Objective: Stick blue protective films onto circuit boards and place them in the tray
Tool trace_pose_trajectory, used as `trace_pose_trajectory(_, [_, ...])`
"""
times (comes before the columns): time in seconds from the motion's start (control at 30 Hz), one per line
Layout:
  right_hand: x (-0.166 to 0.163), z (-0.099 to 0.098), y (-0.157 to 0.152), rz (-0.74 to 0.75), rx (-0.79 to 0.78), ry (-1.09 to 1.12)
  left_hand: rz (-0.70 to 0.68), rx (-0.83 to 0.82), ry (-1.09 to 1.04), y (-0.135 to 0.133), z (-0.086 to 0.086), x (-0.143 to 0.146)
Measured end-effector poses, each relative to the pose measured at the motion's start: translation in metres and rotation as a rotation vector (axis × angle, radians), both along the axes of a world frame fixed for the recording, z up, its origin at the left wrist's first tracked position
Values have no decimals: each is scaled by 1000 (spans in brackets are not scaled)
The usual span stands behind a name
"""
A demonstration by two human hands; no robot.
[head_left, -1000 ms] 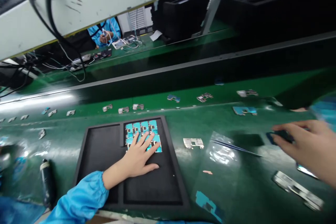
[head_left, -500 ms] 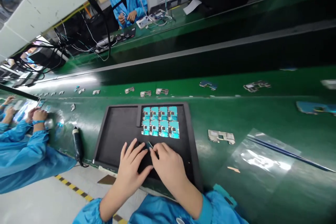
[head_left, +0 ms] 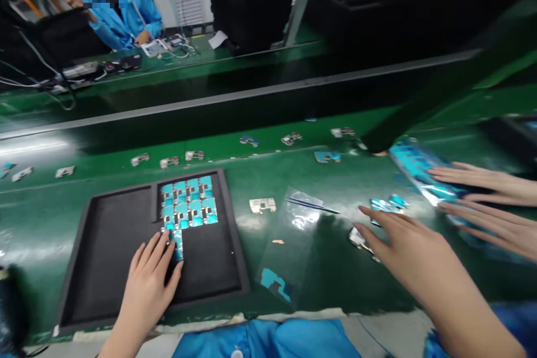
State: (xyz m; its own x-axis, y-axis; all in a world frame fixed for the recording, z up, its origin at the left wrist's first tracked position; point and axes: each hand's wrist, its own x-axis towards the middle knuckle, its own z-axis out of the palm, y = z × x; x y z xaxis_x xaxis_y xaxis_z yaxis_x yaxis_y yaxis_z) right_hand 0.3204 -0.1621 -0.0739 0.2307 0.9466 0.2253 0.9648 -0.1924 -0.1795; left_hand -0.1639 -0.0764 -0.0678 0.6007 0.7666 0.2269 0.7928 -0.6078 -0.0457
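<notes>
My left hand point(head_left: 149, 279) rests in the black tray point(head_left: 235, 246), its fingers stretched out and their tips at the edge of a blue-filmed circuit board point(head_left: 178, 245). Just beyond that board are several similar circuit boards point(head_left: 191, 205), set in two rows. On the right, my right hand point(head_left: 413, 251) is held over the green table with its fingers apart and nothing in them. Close to its fingertips lie a silvery circuit board point(head_left: 358, 238) and shiny blue-filmed pieces point(head_left: 380, 205).
Another person's hands point(head_left: 495, 212) press on a blue bubbly sheet point(head_left: 413, 165) at the right. Tweezers point(head_left: 312, 205) lie on a clear bag point(head_left: 289, 224), near a blue cut-out piece point(head_left: 274, 282). Several boards line the back strip. A dark green post point(head_left: 390, 123) rises at right.
My view has swung to the right. My right hand has left the tray and reached right across the table. A board now lies below the two rows, beside my left hand.
</notes>
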Motion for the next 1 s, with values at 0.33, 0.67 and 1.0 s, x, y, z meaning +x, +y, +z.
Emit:
trace_pose_trajectory(0.33, [28, 4, -34, -513, -74, 44, -46, 78, -54, -1, -7, -1])
trace_pose_trajectory(0.67, [45, -32, 13, -685, -101, 322, 43, 97, -20, -5, -4, 9])
trace_pose_trajectory(1.0, [34, -13, 19, -632, 211, 539, 62, 62, -336, -18, 2, 27])
